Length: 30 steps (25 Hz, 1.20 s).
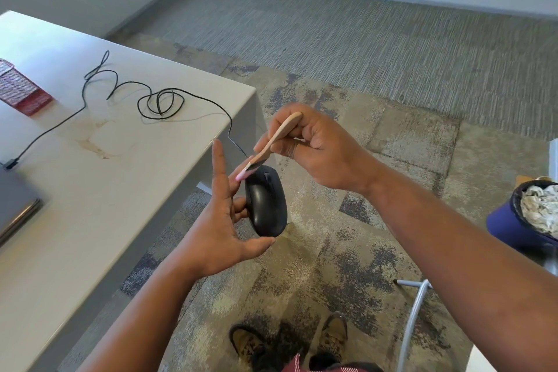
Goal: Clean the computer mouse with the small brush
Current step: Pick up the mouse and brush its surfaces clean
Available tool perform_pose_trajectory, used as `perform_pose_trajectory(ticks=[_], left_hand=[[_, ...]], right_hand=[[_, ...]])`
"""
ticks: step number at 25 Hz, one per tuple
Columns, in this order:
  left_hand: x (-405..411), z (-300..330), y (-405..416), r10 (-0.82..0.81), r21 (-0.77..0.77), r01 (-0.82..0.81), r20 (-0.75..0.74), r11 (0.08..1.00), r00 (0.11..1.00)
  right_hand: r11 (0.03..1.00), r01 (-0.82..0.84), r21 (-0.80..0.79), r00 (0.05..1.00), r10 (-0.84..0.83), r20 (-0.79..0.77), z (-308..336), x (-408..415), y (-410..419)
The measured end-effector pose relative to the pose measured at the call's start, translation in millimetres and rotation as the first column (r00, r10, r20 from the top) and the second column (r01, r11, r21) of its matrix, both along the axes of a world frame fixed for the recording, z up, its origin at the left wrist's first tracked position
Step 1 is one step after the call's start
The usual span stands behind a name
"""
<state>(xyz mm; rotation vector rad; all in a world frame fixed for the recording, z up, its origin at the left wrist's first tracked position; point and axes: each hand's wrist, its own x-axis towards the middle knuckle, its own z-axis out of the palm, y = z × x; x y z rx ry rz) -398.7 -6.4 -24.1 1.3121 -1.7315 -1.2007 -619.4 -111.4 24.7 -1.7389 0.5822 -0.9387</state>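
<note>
A laptop (15, 205) and coiled cable (157, 101) lie on the table (120, 175); beside its edge the left hand (223, 220) cradles the black mouse (265, 201) between thumb and fingers, while the right hand (317, 148) pinches the small brush (271, 142), bristles touching the mouse's front

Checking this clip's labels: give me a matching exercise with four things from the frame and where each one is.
Things:
1. mouse
2. brush
3. cable
4. laptop

Places:
A. coiled loosely on the table top
B. lying shut at the table's left edge
C. pinched in the right hand, bristles at the mouse's front
D. held off the table in the left hand, above the carpet

Pairs: 1-D, 2-C, 3-A, 4-B
</note>
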Motion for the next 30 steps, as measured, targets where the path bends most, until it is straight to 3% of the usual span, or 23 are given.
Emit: perform_pose_trajectory(ticks=[8, 14, 17, 19, 27, 30], left_hand=[[4, -5, -1, 0.017, -0.071, -0.017, 0.004, 0.997, 1.000], [6, -3, -6, 0.085, -0.109, -0.087, -0.018, 0.990, 0.996], [5, -3, -6, 0.096, -0.112, -0.098, -0.024, 0.989, 0.995], [4, -2, -6, 0.095, -0.113, -0.096, -0.019, 0.989, 0.995], [9, -4, 0, 0.154, -0.095, -0.156, -0.028, 0.983, 0.988], [9, -6, 1, 0.152, -0.084, -0.153, -0.020, 0.985, 0.988]], right_hand=[[0.939, 0.264, 0.219, 0.963, -0.271, -0.001, -23, -10, -4], [0.850, 0.330, 0.410, 0.941, -0.330, -0.075, -40, -18, 6], [0.801, 0.404, 0.442, 0.878, -0.476, 0.060, -32, -15, 4], [0.783, 0.394, 0.482, 0.846, -0.514, 0.144, -25, -10, 1], [0.694, 0.233, 0.682, 0.934, -0.355, 0.042, -30, -14, 16], [0.696, 0.196, 0.691, 0.918, -0.377, 0.119, -23, -14, 22]])
